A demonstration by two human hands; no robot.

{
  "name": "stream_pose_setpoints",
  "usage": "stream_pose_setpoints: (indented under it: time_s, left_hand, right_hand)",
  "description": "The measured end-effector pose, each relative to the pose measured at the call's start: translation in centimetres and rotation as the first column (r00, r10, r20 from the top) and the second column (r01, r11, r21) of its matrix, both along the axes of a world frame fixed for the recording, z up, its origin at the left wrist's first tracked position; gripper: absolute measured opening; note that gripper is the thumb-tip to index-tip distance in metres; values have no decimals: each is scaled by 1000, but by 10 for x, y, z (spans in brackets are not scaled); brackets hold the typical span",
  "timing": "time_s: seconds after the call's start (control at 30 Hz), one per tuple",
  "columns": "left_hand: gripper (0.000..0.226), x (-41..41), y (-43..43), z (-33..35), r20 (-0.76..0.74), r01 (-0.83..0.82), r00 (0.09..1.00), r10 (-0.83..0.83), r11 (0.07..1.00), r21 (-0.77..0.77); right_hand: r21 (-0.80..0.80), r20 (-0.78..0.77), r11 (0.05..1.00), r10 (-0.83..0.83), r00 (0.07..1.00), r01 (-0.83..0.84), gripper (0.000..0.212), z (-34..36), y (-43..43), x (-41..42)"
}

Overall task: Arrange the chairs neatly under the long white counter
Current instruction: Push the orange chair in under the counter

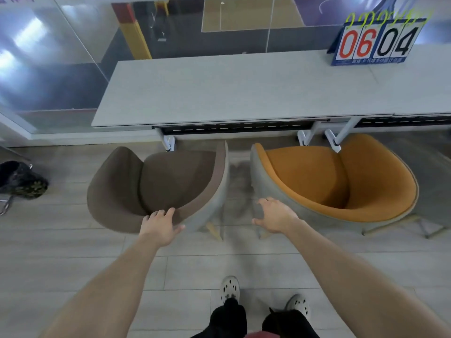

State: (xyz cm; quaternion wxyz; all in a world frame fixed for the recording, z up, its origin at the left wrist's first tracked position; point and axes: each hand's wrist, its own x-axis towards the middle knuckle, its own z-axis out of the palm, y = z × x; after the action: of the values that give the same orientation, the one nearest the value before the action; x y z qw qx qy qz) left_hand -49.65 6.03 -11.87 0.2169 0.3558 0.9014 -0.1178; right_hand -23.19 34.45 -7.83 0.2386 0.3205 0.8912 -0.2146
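Observation:
Two shell chairs stand side by side on the floor before the long white counter [231,93], with a narrow gap between them. The brown chair [156,181] is on the left, turned with its seat facing left. My left hand [159,226] grips the near rim of its backrest, fingers curled over the edge. The orange chair [317,176] with a grey outer shell is on the right, its front partly under the counter. My right hand [275,215] rests spread against that grey shell at its near left side, holding nothing.
A flip scoreboard [375,42] reading 06 04 stands on the counter's far right. White counter legs [168,142] come down just behind the chairs. A black bag [22,179] lies on the floor at the left. A glass wall runs behind the counter.

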Motion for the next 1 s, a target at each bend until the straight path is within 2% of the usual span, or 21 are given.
stream_pose_setpoints:
  time_s: [0.2, 0.43, 0.8, 1.0]
  left_hand:
    - [76, 4, 9, -33, -201, 89, 974, -105, 993, -83]
    - [70, 13, 18, -34, -248, 67, 965, -88, 994, -90]
    - [66, 20, 12, -46, -186, -2, 983, -3, 1000, -28]
    - [47, 8, 3, -48, -92, 114, 989, -115, 993, -14]
  right_hand:
    - [-18, 20, 999, -42, 999, 42, 66, -19, -12, 19]
    - [-39, 39, 997, -64, 997, 66, 71, -30, -23, 27]
    - [-21, -14, 999, -42, 999, 42, 69, -24, -29, 6]
    - [-19, -1, 998, -59, 998, 59, 69, -25, -32, 8]
